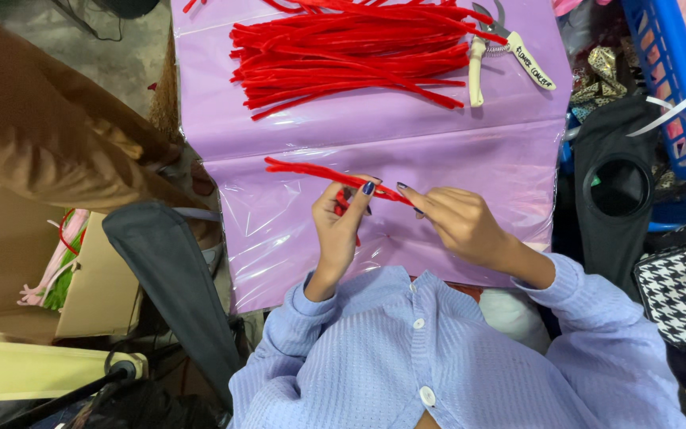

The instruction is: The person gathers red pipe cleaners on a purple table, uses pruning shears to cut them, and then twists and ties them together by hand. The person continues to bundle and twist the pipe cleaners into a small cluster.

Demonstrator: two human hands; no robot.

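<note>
Both the left hand (337, 226) and right hand (458, 222) pinch one red stem (319, 172) over the purple sheet (438, 143). More stems (351, 52) and shears (498, 48) lie at the sheet's far end.

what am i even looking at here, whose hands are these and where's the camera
No machine here: a person wears a camera on the head, looking down at their own two bare hands. The left hand and right hand pinch one fuzzy red stem between them, above a lilac plastic sheet. Farther up the sheet lies a pile of red stems, with cream-handled cutters beside it. A cardboard box sits at the left and a blue basket at the right.
</note>
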